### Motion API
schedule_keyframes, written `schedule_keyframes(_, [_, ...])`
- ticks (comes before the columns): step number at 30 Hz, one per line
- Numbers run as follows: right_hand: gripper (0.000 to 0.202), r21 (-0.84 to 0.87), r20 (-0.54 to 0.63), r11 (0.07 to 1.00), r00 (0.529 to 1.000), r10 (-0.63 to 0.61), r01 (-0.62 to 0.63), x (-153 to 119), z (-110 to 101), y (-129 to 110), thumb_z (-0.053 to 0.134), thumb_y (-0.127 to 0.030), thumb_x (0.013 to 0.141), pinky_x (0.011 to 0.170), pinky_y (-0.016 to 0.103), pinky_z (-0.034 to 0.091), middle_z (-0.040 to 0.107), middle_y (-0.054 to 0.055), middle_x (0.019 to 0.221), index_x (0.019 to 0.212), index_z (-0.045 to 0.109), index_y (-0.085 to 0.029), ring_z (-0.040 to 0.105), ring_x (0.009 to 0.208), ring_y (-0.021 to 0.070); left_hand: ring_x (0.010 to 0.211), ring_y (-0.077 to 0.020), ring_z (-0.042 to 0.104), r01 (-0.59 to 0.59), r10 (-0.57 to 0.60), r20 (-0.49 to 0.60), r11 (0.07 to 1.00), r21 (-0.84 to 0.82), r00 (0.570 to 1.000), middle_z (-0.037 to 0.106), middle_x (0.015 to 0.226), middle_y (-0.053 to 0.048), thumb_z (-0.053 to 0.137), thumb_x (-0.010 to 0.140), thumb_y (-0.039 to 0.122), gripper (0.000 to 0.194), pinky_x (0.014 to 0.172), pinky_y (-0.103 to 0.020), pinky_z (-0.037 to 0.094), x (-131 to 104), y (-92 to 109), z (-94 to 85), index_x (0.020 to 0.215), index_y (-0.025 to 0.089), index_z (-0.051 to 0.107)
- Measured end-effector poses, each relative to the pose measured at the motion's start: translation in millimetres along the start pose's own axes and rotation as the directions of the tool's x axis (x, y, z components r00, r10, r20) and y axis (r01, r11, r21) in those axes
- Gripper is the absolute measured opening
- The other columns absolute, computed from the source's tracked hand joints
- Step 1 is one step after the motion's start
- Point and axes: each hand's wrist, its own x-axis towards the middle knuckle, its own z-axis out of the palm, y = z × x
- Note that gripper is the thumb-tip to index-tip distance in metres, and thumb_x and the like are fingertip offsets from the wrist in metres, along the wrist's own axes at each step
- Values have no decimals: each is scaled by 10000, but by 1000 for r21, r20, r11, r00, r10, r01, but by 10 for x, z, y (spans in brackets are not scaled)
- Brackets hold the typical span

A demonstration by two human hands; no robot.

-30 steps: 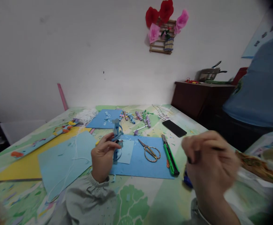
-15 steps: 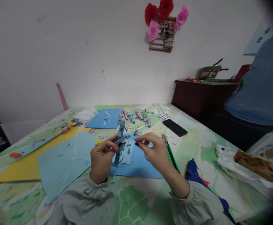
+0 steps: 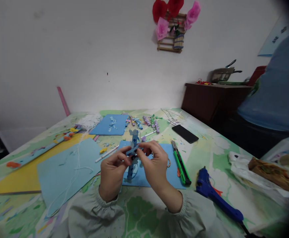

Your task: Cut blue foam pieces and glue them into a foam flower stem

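My left hand (image 3: 114, 173) pinches a blue paper craft (image 3: 134, 137), a narrow upright roll with thin curled strips and small cut-out shapes around it. Against the middle of that roll, the fingertips of my right hand (image 3: 155, 162) are closed on it as well. What exactly lies between the right fingertips is too small to make out. Below both hands is a blue sheet (image 3: 149, 177). To its right rests a green box cutter (image 3: 181, 165), with a small ring (image 3: 168, 162) close to my right wrist.
A blue glue gun (image 3: 215, 196) lies at right, near wrapped food (image 3: 273, 175) and a black phone (image 3: 185, 133). Light blue card (image 3: 60, 172) and yellow card (image 3: 13, 183) spread at left. Small coloured paper rolls (image 3: 156, 125) and a blue board (image 3: 102, 127) are farther back.
My right hand has moved left and in to the paper craft, from a little way off. The craft and my left hand have shifted slightly right. The box cutter now shows fully.
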Motion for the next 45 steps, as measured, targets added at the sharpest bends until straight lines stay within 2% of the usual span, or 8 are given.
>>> schedule_keyframes(10, [110, 54, 60, 999, 998, 8, -11, 6, 3, 27, 602, -69, 730, 573, 228, 346, 448, -47, 605, 688, 618, -170, 438, 596, 102, 1048, -205, 577, 33, -33, 28, 999, -26, 999, 691, 896, -32, 656, 640, 29, 217, 828, -257, 480, 2, -25, 7, 499, 178, 588])
schedule_keyframes(18, [101, 13, 167, 999, 985, -39, 37, 10, -65, 16, 547, -99, 762, 591, 240, 327, 402, -48, 614, 695, 555, -175, 423, 608, 111, 895, -171, 626, 143, -154, -52, 974, -175, 987, 696, 915, -25, 712, 577, 64, 213, 728, -216, 500, 5, 90, 87, 455, 162, 568])
schedule_keyframes(24, [97, 7, 136, 999, 990, -37, 36, 38, -208, 23, 535, -177, 804, 594, 241, 344, 411, -40, 620, 708, 541, -181, 427, 601, 116, 769, -139, 649, 160, -177, -83, 970, -183, 981, 683, 870, -12, 735, 590, 108, 230, 683, -221, 519, 55, 134, 64, 488, 151, 534])
schedule_keyframes(28, [196, -283, 178, 959, 983, 49, 4, 148, -426, 226, 427, -257, 889, 590, 240, 354, 475, -15, 654, 729, 509, -178, 468, 619, 126, 833, -162, 652, 76, -83, -102, 994, -73, 991, 676, 833, -9, 736, 614, 117, 292, 709, -243, 524, 112, 124, -18, 536, 164, 458])
schedule_keyframes(31, [175, -778, 315, 628, 881, 354, 26, 175, -605, 448, 419, -233, 888, 658, 266, 372, 577, 48, 753, 792, 546, -159, 553, 747, 171, 893, -166, 644, 16, -16, -124, 1000, -4, 992, 686, 853, -3, 736, 615, 99, 354, 737, -247, 526, 143, 142, -54, 592, 185, 393])
schedule_keyframes(33, [85, -870, 325, 491, 811, 486, 55, 142, -683, 572, 529, -189, 807, 667, 288, 384, 613, 113, 845, 839, 579, -128, 584, 813, 222, 870, -160, 652, -19, 22, -102, 999, 34, 995, 695, 871, -4, 728, 625, 90, 361, 741, -257, 534, 147, 170, -53, 627, 194, 382])
schedule_keyframes(39, [177, -908, 352, 406, 702, 619, 98, 52, -656, 648, 493, -110, 777, 635, 312, 409, 647, 145, 869, 898, 622, -112, 633, 805, 264, 946, -202, 649, -170, 159, 71, 966, 194, 985, 713, 879, -37, 649, 726, 92, 290, 943, -416, 469, 126, 237, -14, 655, 202, 390])
schedule_keyframes(45, [225, -913, 355, 398, 645, 677, 85, 97, -653, 559, 588, -243, 693, 562, 284, 396, 662, 157, 915, 875, 658, -132, 632, 814, 281, 950, -213, 649, -228, 196, 144, 941, 249, 970, 713, 897, -41, 616, 749, 86, 283, 977, -465, 444, 123, 209, -52, 625, 202, 391])
